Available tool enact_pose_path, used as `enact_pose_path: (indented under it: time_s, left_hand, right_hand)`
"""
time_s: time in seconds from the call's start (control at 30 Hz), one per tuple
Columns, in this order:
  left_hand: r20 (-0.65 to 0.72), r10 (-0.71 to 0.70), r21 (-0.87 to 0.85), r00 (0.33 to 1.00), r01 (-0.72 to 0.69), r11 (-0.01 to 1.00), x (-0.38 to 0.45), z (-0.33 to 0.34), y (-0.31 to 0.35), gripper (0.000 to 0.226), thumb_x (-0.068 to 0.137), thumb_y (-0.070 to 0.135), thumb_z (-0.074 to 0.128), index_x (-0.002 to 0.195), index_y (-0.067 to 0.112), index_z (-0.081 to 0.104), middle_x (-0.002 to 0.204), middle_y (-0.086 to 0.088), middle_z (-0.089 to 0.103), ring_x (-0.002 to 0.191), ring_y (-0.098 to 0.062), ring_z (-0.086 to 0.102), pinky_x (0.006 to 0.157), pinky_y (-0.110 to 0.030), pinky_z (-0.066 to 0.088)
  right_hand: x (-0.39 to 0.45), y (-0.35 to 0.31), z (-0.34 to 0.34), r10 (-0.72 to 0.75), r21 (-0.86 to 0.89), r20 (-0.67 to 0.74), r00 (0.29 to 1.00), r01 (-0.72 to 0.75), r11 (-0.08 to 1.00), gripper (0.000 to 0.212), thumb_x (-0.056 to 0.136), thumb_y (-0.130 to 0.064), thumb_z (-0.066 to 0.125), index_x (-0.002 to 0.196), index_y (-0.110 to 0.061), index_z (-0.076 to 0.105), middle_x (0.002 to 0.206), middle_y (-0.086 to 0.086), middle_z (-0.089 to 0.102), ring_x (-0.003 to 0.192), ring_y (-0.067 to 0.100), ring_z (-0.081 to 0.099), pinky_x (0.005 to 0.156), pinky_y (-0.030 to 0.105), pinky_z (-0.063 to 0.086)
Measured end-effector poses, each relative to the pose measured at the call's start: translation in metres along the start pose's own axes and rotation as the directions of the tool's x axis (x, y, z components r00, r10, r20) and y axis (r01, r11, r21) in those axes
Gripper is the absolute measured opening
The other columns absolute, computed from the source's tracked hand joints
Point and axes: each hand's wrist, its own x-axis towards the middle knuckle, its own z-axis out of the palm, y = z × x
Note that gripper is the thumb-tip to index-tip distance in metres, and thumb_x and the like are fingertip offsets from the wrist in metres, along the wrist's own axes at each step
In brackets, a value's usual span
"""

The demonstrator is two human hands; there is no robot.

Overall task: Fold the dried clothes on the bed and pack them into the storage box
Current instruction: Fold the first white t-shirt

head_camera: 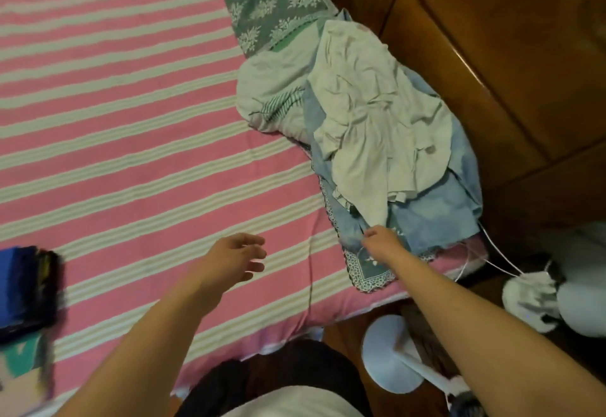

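Clothes pile (370,115) lies at right edge of bed (131,121), ahead and to the right of both hands. Long axis runs from the near right corner away toward the far end, slightly leftward. Right hand (382,239) is at the pile's near end, fingers curled, pinching the tip of a white garment (370,105) where it trails over light-blue fabric (436,216). Left hand (236,256) hovers above the striped sheet, fingers loose and spread, holding nothing, well apart from the pile. Right arm clearly nearer.

Count, as far as layers separate: 1 white garment on top, 1 light-blue piece beneath, 1 pale bundle with striped trim (272,95), 1 green floral-lace piece (269,3) at far end. Exact total cannot be told. 1 dark folded stack (29,288) at left edge. Storage box not in view.

Judgement: next move likely draws the white garment leftward onto open sheet.
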Motion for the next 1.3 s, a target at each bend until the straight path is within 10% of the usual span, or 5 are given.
enact_pose_path:
  time_s: [0.43, 0.8, 1.0, 1.13, 1.3]
  left_hand:
    - [-0.211, -0.098, -0.072, 0.973, 0.085, 0.994, -0.009, -0.015, -0.029, 0.014, 0.099, 0.011, 0.062, 0.107, 0.015, 0.072, 0.096, -0.006, 0.077, 0.09, -0.027, 0.075, 0.086, -0.042, 0.058]
    - [0.061, 0.482, 0.091, 0.874, -0.486, 0.869, -0.097, -0.07, 0.009, 0.043, 0.091, 0.029, 0.073, 0.128, 0.045, 0.057, 0.123, 0.02, 0.067, 0.113, -0.005, 0.066, 0.095, -0.032, 0.057]
    - [-0.123, 0.684, 0.233, 0.719, -0.649, 0.724, -0.11, -0.1, 0.0, 0.019, 0.1, 0.023, 0.061, 0.117, 0.03, 0.064, 0.104, 0.014, 0.072, 0.093, -0.002, 0.068, 0.076, -0.028, 0.057]
    - [-0.25, 0.534, 0.097, 0.808, -0.528, 0.844, -0.105, -0.139, -0.021, 0.02, 0.101, 0.022, 0.054, 0.09, 0.023, 0.071, 0.089, 0.002, 0.073, 0.089, -0.024, 0.069, 0.084, -0.053, 0.056]
    - [-0.362, 0.594, 0.002, 0.718, -0.637, 0.771, -0.133, -0.165, -0.041, 0.009, 0.102, 0.032, 0.057, 0.108, 0.029, 0.064, 0.101, 0.01, 0.068, 0.087, -0.001, 0.064, 0.074, -0.022, 0.052]
  right_hand:
    - [0.029, -0.01, 0.002, 0.252, 0.627, -0.368, 0.895, 0.038, 0.778, 0.019, 0.099, -0.012, 0.052, 0.091, -0.004, 0.067, 0.084, 0.009, 0.062, 0.072, 0.023, 0.053, 0.067, 0.042, 0.049]
    - [-0.231, -0.175, -0.002, -0.675, 0.361, -0.389, 0.627, 0.778, 0.514, 0.027, 0.092, -0.004, 0.066, 0.09, -0.03, 0.074, 0.097, -0.008, 0.066, 0.093, 0.004, 0.064, 0.083, 0.014, 0.049]
    - [-0.324, -0.242, 0.057, -0.747, 0.736, -0.163, 0.645, 0.584, 0.343, 0.035, 0.097, 0.002, 0.056, 0.103, -0.026, 0.077, 0.11, -0.008, 0.073, 0.104, 0.006, 0.068, 0.09, 0.027, 0.056]
    - [-0.328, -0.258, 0.062, -0.703, 0.901, -0.171, 0.69, 0.399, 0.172, 0.06, 0.09, 0.024, 0.036, 0.121, -0.017, 0.066, 0.114, 0.0, 0.073, 0.104, 0.012, 0.068, 0.084, 0.025, 0.056]
    - [-0.338, -0.286, 0.063, -0.759, 0.939, -0.14, 0.635, 0.329, 0.102, 0.07, 0.085, 0.03, 0.029, 0.129, -0.013, 0.062, 0.134, 0.017, 0.062, 0.128, 0.027, 0.058, 0.099, 0.042, 0.052]
